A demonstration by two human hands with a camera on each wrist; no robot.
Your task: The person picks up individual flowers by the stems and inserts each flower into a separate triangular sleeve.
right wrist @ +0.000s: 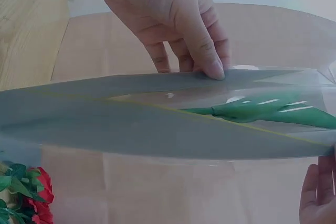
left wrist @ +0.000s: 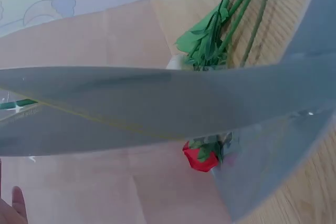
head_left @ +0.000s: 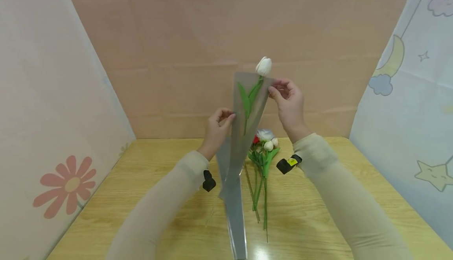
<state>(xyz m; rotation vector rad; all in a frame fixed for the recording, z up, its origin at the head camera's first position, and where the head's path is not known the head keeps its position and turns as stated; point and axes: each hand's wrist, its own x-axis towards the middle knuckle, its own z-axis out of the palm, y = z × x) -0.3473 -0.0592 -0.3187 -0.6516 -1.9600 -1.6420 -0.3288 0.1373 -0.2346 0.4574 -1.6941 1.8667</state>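
A translucent grey flower sleeve (head_left: 238, 150) stands upright in front of me, wide at the top and narrowing downward. Inside it is a tulip, its white bloom (head_left: 263, 66) poking out above the top edge and its green leaves (right wrist: 262, 109) showing through the film. My left hand (head_left: 216, 130) pinches the sleeve's left edge between thumb and fingers. Higher up, my right hand (head_left: 291, 104) pinches the top right corner, close beside the tulip's stem. The right wrist view shows the left thumb (right wrist: 212, 66) pressed on the film's edge.
More grey film (head_left: 236, 222) lies on the wooden table (head_left: 170, 212) below the sleeve, reaching toward the front edge. Right of it lie several cut flowers with green stems (head_left: 265, 205), among them white blooms (head_left: 269, 146) and a red one (left wrist: 200, 157). Fabric walls enclose the table.
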